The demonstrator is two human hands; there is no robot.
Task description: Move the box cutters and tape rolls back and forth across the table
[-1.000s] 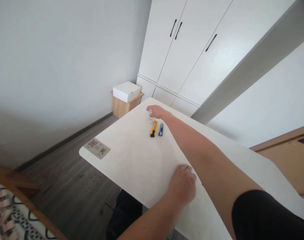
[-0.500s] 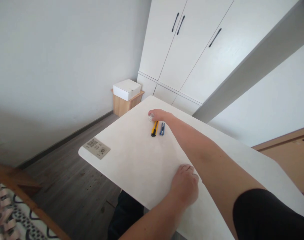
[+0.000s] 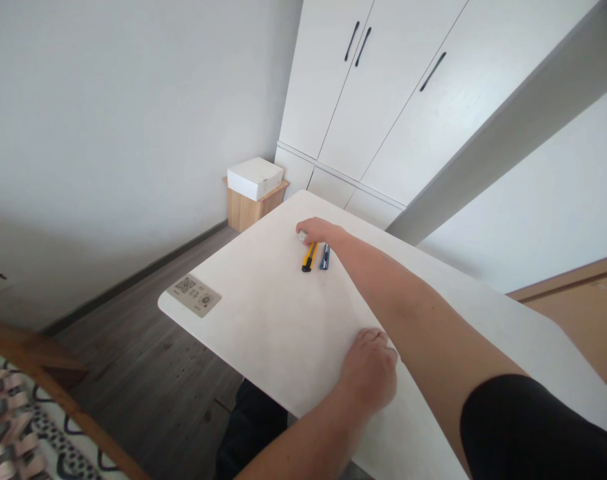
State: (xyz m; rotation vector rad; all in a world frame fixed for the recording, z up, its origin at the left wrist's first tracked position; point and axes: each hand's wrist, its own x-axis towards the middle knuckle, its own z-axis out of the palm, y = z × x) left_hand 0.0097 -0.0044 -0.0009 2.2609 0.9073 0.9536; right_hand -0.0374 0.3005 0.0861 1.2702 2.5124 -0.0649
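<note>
At the far part of the white table (image 3: 263,293), my right hand (image 3: 314,231) is closed around a small round whitish object (image 3: 302,235). Its kind is too small to make out, and my fingers cover part of it. Just below that hand lies a yellow and black utility knife (image 3: 310,257). A blue stapler-like tool (image 3: 325,257) lies to its right, its upper end by my right wrist. Nearer to me, my left hand (image 3: 369,367) rests on the tabletop with fingers curled in and nothing visible in them.
A grey label with a printed code (image 3: 193,295) is stuck at the table's left corner. Beyond the table, a white box (image 3: 254,179) sits on a wooden stand (image 3: 243,210). White cupboards (image 3: 358,100) stand behind. A bed with patterned fabric (image 3: 28,427) is at lower left.
The small round object has turned slightly in my right hand's grip. My left hand stays in place. The knife and the blue tool have not visibly moved; the view shifts very slightly.
</note>
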